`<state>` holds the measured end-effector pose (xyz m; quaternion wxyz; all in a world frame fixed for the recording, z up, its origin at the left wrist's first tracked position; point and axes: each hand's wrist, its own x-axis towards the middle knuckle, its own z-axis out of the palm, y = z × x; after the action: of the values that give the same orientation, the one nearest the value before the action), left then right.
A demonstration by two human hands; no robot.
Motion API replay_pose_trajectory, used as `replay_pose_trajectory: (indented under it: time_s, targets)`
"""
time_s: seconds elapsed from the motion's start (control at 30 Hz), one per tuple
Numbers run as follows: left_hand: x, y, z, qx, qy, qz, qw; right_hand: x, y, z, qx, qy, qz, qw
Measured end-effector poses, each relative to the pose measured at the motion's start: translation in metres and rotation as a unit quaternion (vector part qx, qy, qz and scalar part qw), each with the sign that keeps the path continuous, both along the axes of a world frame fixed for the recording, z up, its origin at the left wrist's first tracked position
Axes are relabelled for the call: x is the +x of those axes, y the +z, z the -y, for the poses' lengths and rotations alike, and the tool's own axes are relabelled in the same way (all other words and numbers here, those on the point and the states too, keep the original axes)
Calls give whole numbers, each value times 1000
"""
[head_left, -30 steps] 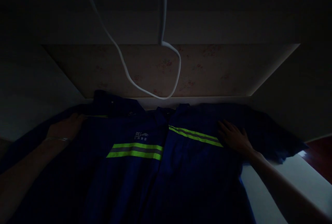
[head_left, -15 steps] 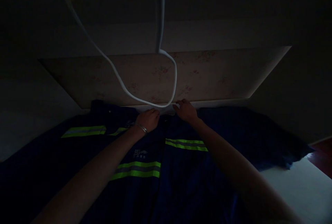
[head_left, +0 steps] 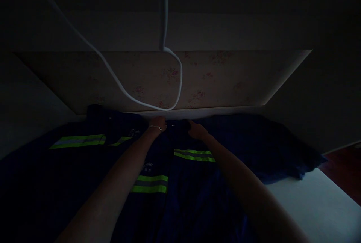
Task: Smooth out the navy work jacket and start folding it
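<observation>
While two hands point(head_left: 158, 123) point(head_left: 197, 131) touch one of two jackets point(head_left: 180, 205) point(head_left: 77, 141), whether the fingers point(head_left: 193, 126) clamp it I cannot tell

Two bare arms are stretched forward and angled inward from the bottom of the view: the left forearm point(head_left: 115, 183) is slanted up rightward, the right forearm point(head_left: 248, 184) up leftward. The left hand point(head_left: 158, 123) is seen from the back, fingers curled. The right hand point(head_left: 197, 130) is held near it, fingers partly hidden in dimness.
</observation>
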<state>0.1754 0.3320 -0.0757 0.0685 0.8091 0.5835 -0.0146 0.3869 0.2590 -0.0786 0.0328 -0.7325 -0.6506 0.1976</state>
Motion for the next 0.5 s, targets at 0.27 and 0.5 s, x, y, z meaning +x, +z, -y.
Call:
replay_pose_trajectory:
  time_s: [0.27, 0.5]
  targets:
    - [-2, 20, 3, 9, 8, 78, 997, 0, 6, 1, 95, -112, 23, 989]
    - [-10, 28, 18, 5, -29, 104, 994, 3, 25, 4, 103, -114, 39, 987]
